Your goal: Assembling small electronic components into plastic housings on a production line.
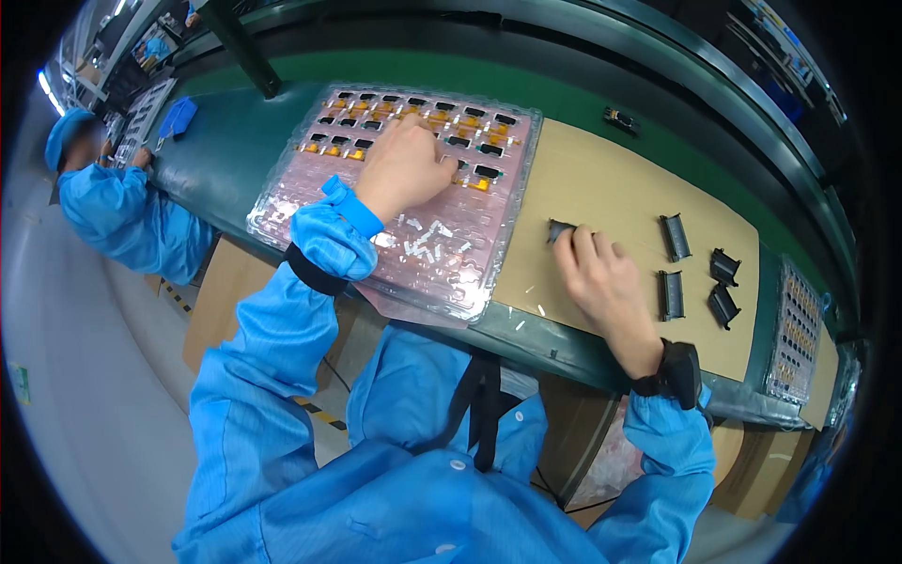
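Observation:
My left hand [406, 162] reaches over a clear plastic tray [299, 193], its fingers bent down among the rows of small black parts with orange flex tails [488, 173]. The fingers are closed at the tips, and what they grip is hidden. My right hand [606, 280] rests over the tan board [583, 169], thumb and fingers closed on a black channel-shaped plastic piece [559, 229]. Similar black pieces lie right of it, such as an upright one [674, 238] and another below it [671, 296].
White slips [432, 242] are scattered on the tray's near half. A small black device [621, 120] sits on the green mat behind the board. A second filled tray [795, 334] stands at far right. At far left, a co-worker in blue [127, 221] works at another tray.

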Motion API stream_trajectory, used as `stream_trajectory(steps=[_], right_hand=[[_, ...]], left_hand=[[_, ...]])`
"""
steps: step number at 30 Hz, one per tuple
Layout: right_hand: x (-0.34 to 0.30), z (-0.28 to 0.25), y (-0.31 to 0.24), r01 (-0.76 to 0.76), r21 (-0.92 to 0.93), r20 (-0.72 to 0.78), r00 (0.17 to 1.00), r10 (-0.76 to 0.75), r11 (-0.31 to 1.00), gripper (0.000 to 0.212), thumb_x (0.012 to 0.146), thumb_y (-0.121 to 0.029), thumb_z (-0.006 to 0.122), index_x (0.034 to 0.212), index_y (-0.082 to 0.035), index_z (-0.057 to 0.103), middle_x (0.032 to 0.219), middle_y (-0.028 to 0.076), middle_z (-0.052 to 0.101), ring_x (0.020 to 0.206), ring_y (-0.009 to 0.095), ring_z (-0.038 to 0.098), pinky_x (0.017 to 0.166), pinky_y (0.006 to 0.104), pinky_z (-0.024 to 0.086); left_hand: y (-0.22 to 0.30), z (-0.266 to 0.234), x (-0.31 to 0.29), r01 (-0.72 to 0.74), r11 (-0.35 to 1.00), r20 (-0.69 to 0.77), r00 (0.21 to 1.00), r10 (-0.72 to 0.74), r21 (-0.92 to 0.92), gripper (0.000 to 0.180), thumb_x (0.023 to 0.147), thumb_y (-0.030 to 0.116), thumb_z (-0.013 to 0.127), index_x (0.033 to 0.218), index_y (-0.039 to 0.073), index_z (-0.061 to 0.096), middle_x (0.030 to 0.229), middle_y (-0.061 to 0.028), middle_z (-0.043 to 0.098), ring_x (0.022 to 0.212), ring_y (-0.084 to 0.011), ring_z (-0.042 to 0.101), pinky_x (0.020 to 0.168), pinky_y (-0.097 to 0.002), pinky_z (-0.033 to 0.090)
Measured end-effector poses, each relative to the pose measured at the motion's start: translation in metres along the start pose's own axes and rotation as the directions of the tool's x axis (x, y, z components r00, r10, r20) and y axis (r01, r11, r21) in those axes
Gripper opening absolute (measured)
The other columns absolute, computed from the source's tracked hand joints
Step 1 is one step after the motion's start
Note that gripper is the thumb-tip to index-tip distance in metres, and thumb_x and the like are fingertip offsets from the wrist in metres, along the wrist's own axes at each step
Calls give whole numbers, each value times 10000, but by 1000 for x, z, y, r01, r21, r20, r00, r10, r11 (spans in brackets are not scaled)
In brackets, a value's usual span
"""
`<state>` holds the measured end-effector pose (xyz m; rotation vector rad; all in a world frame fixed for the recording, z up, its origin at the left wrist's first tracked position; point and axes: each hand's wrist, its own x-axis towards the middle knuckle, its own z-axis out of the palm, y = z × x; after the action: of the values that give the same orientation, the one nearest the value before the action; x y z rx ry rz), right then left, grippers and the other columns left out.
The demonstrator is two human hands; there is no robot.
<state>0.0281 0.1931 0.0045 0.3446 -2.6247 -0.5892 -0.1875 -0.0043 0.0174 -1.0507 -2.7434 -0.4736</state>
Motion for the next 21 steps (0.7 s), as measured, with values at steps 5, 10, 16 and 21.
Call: stream_trajectory(steps=[5, 10, 16, 21], right_hand=[[-24, -20, -14, -134, 323, 56, 991, 123, 937, 267, 743, -82, 623, 997, 0, 621, 985, 138, 614, 857, 240, 610, 674, 324, 521], [2, -44, -32, -403, 891, 251, 820, 515, 208, 188, 931, -140, 565, 891, 20, 656, 846, 137, 660, 722, 242, 653, 642, 303, 513], [19, -43, -48, -176, 200, 615, 789, -17, -964, 377, 1006, -293, 513, 955, 51, 659, 845, 132, 690, 689, 158, 646, 595, 258, 491], [19, -52, -63, -156, 298, 579, 814, 48, -942, 236, 969, -188, 588, 977, 36, 664, 838, 115, 685, 660, 125, 631, 579, 232, 479]], left_hand=[[-12, -12, 17, 181, 961, 156, 976, -150, -208, 269, 777, 259, 722, 821, -7, 728, 807, -110, 692, 807, -261, 668, 740, -381, 519], [11, -32, -10, -260, 868, -211, 960, 184, -424, 180, 761, 182, 781, 867, 47, 726, 1019, -129, 664, 979, -227, 636, 827, -339, 494], [50, -53, -83, -586, 758, -427, 787, 446, -287, 255, 598, 52, 789, 833, 146, 757, 1086, -74, 620, 1060, -288, 583, 864, -400, 498], [51, -54, -105, -666, 719, -469, 709, 527, -198, 373, 480, 130, 762, 844, 213, 772, 1054, -31, 624, 1033, -286, 577, 840, -386, 498]])
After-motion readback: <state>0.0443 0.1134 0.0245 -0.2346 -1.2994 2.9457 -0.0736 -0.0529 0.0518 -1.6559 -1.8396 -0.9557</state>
